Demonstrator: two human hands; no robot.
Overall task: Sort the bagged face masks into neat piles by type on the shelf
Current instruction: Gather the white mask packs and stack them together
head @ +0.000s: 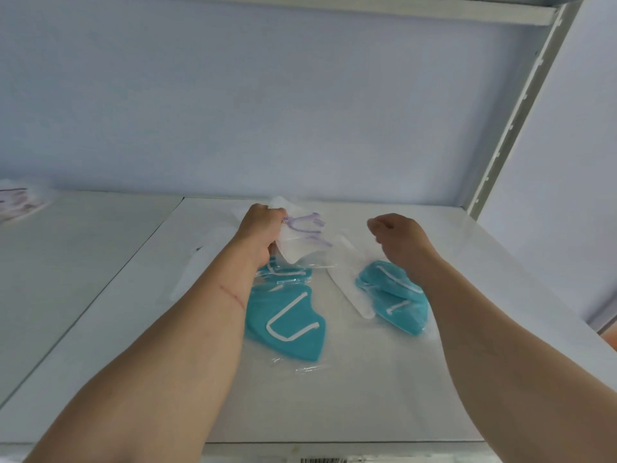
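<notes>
Both arms are stretched out over the white shelf [434, 396]. The left hand [262, 230] is clamped around a bagged white mask with purple ear loops [305, 237], fingers curled over its left edge, and the bag is lifted and tilted up off the shelf. Its lower edge hangs just above the far end of the teal masks below.

The right hand [399, 233] hovers beside it, fingers loosely curled in toward the palm with nothing in them, held above the shelf and apart from the white mask.

Under the left forearm lies a big teal mask with white ear loops [287, 324] in a clear bag, flat on the shelf. A second teal mask [283, 274] peeks out past its far end, partly under the lifted bag. Over on the right, below the right wrist, sits a small pile of teal masks [394, 295], overlapping one another. Touching that pile's left side lies a bagged white mask [350, 289], set at a slant. Another pale bag [197, 269] rests left of the left forearm, hard to make out against the shelf.

Far left, on the neighbouring shelf panel, a bagged mask with purple loops [18, 203] lies at the edge of view. A grey metal upright [521, 105] rises at the right rear corner.
</notes>
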